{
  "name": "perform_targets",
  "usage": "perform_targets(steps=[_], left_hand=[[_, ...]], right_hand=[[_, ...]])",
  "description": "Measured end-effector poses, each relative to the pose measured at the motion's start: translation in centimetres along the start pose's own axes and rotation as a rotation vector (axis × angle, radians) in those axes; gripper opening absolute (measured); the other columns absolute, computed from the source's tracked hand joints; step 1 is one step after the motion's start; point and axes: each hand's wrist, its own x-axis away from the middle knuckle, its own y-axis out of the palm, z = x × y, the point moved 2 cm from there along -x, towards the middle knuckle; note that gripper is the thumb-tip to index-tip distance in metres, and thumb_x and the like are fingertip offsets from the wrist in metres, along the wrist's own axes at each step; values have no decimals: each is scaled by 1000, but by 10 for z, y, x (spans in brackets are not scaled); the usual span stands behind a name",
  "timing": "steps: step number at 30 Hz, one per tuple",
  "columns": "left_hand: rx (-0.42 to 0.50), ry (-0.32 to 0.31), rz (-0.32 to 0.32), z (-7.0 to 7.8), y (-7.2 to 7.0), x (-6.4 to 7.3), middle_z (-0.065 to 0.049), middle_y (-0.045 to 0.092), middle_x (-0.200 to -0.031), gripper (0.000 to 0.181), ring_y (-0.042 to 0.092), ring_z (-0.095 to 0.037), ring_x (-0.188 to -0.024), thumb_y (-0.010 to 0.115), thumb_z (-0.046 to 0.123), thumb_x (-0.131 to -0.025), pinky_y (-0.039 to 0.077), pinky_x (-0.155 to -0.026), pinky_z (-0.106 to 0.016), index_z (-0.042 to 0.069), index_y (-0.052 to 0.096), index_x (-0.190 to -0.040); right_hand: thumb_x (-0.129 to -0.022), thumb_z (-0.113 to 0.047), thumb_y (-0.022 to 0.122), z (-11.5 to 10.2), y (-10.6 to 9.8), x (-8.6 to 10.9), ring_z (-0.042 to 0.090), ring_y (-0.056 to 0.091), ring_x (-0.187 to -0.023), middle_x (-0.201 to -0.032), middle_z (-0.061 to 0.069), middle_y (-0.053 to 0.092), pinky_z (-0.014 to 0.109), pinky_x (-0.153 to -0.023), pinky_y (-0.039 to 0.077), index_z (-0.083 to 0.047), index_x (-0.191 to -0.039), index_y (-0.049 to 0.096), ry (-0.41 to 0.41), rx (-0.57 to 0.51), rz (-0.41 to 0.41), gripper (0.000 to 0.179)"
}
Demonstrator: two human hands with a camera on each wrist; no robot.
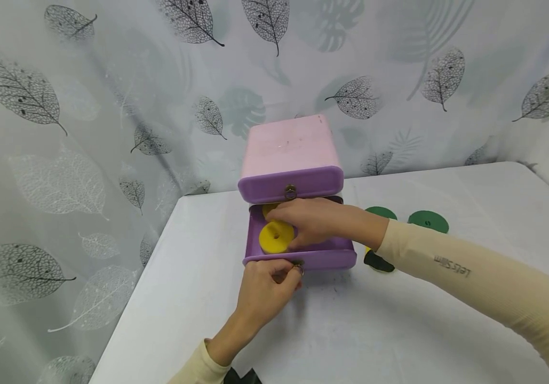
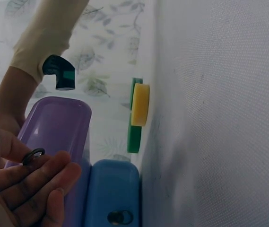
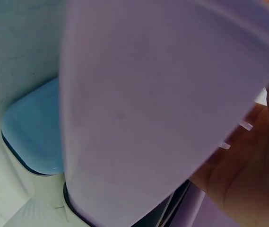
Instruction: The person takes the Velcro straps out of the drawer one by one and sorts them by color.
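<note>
A purple drawer (image 1: pixel 329 259) stands pulled out from a small pink-topped cabinet (image 1: pixel 293 143). My left hand (image 1: pixel 267 288) pinches the metal ring pull (image 2: pixel 33 156) on its front between thumb and finger. Inside the drawer, my right hand (image 1: pixel 315 221) has its fingers and thumb around the edge of a yellow disc (image 1: pixel 276 237) with a small centre hole. Another yellow disc (image 1: pixel 268 208) lies behind it, partly covered by the fingers. In the right wrist view, the drawer wall (image 3: pixel 148 104) hides the fingertips of my right hand (image 3: pixel 247 175).
Above the pulled-out drawer is a shut purple drawer (image 1: pixel 310 183); below it is a blue one (image 2: pixel 113 189). To the right on the white table (image 1: pixel 485 197) lie green discs (image 1: pixel 429 221) and a yellow disc (image 2: pixel 141 105). A leaf-patterned curtain (image 1: pixel 168 69) hangs behind.
</note>
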Motion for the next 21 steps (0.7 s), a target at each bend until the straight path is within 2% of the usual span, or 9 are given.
perform_targets(steps=[6,14,21], left_hand=[[-3,10,6,-2,1,0,17,60,-59,18,54,5,-50,63,11,-83,44,-44,-17,17,69,-67],[-11,13,6,0,0,0,17,60,-60,19,54,6,-50,63,11,-83,44,-44,-17,18,69,-66],[-11,10,1,-1,0,-1,17,60,-60,18,55,6,-51,62,12,-83,44,-43,-17,15,69,-67]], right_hand=[[-75,-34,78,-2,2,-5,10,52,-99,-120,-4,56,29,-83,42,-19,-132,52,21,15,-60,65],[-76,-41,74,-2,9,-12,8,50,-95,-118,-8,55,28,-81,41,-23,-131,52,11,64,-97,62],[-78,-42,72,-1,15,-15,8,50,-95,-121,-11,54,28,-82,42,-26,-132,51,8,119,-117,59]])
